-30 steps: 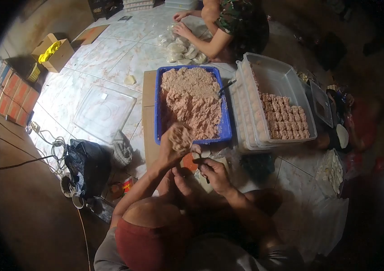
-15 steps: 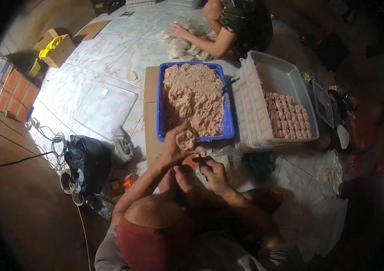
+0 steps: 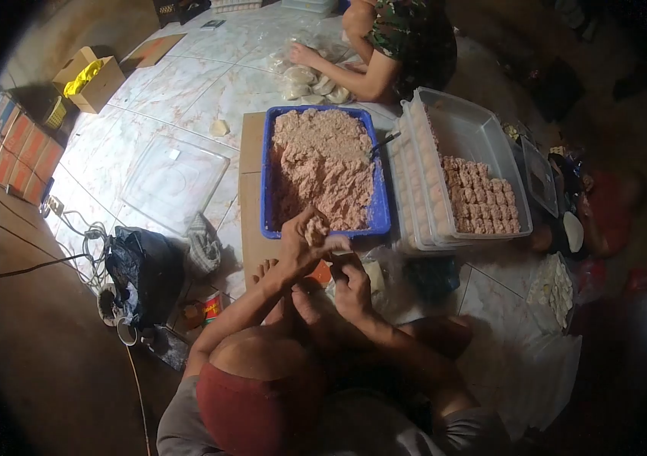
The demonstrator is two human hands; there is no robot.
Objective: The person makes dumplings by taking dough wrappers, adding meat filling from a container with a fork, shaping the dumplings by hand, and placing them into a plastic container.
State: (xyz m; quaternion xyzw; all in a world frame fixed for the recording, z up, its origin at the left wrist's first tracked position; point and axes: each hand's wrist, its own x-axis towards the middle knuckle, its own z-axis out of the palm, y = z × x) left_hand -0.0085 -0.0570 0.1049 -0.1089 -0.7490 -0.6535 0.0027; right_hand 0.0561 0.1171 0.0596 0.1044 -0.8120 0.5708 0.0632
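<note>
My left hand point(image 3: 301, 242) is closed around a lump of pinkish minced filling point(image 3: 316, 230), close to the near edge of a blue tub point(image 3: 265, 178). The tub holds a large mass of the same pinkish mixture point(image 3: 323, 167). Just to the right, my right hand point(image 3: 350, 285) is closed, its fingertips near the left hand's thumb; what it grips is too small and blurred to name. An orange round thing point(image 3: 317, 273) lies partly hidden below the hands. Stacked clear containers point(image 3: 483, 125) stand right of the tub, the top one holding rows of shaped pieces point(image 3: 483, 199).
Another person point(image 3: 415, 53) crouches at the top, an arm over bagged pale discs point(image 3: 301, 76). A clear lid point(image 3: 175, 182), a black bag point(image 3: 145, 277), a cloth point(image 3: 203, 247) and cables lie left. An open cardboard box point(image 3: 99, 87) holds something yellow.
My right hand has risen slightly and its fingers have come closer to the left hand. The lump in my left hand looks more enclosed. The other person's hand has shifted a little.
</note>
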